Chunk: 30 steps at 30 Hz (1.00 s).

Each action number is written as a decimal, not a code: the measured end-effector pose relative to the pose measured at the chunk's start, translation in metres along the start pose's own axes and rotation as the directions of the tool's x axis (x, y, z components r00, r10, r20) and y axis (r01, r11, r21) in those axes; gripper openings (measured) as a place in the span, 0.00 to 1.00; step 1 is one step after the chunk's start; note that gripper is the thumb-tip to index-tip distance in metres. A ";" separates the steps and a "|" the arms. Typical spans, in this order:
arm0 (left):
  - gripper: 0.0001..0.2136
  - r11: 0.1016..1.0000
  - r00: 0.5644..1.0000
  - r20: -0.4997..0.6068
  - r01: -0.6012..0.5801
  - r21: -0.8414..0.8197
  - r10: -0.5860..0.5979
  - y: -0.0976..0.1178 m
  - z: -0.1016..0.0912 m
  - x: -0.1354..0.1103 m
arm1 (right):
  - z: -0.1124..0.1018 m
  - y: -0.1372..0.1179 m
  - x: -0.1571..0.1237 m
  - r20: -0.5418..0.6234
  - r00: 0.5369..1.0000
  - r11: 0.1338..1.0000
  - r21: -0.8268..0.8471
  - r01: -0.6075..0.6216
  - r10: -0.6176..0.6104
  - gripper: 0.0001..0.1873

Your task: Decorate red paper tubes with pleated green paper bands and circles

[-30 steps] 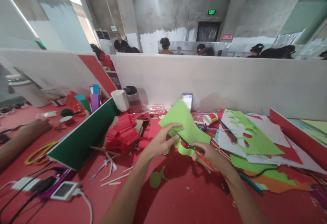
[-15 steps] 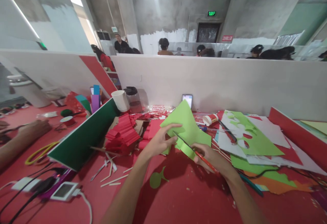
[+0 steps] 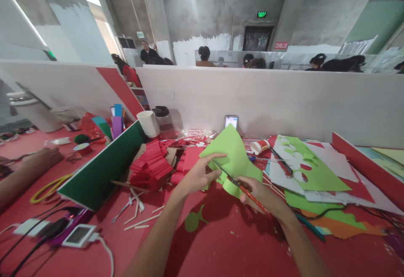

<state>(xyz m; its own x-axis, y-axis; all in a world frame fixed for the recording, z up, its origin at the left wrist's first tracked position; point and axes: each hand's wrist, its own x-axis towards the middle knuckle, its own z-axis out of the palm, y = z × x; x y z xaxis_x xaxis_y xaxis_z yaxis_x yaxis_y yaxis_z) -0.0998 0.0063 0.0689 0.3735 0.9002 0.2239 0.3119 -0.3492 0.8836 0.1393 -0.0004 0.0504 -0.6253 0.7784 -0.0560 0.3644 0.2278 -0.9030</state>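
Observation:
My left hand (image 3: 197, 175) pinches the lower left edge of a light green paper sheet (image 3: 232, 150), which is held tilted above the red table. My right hand (image 3: 257, 193) is closed on red-handled scissors (image 3: 243, 189), whose blades sit in the sheet's lower edge. A rounded green flap (image 3: 229, 186) hangs from the cut just below the blades. A green cut-out shape with a stem (image 3: 193, 221) lies flat on the table below my hands.
A stack of red paper pieces (image 3: 151, 164) lies left of my hands, beside a green board (image 3: 101, 169). Cut green, white and red sheets (image 3: 309, 171) pile up on the right. Another person's arm (image 3: 25, 171) rests at far left. A white cup (image 3: 148, 123) and a phone (image 3: 231, 122) stand by the partition.
The scissors have worked further round the curve in the sheet. The hanging green flap has curled lower and closer to my right hand. The sheet has turned slightly.

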 end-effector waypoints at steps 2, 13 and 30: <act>0.22 1.000 1.000 0.003 -0.006 -0.006 0.006 0.000 0.000 0.000 | 0.000 0.000 0.000 -0.001 1.000 1.000 0.007 -0.009 0.009 0.24; 0.21 1.000 1.000 -0.015 0.007 0.026 -0.006 0.002 -0.001 0.000 | 0.004 0.006 0.007 -0.006 0.996 0.992 0.095 -0.087 0.088 0.17; 0.21 0.997 0.998 -0.044 -0.037 0.063 0.040 0.002 -0.002 0.001 | 0.006 0.006 0.008 0.005 0.992 0.975 0.181 -0.129 0.130 0.16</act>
<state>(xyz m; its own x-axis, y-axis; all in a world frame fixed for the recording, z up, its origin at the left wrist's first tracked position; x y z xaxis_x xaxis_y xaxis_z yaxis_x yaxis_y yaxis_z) -0.1004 0.0075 0.0718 0.3467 0.8961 0.2771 0.3521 -0.3982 0.8471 0.1323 0.0039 0.0420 -0.5759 0.7986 -0.1749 0.3106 0.0158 -0.9504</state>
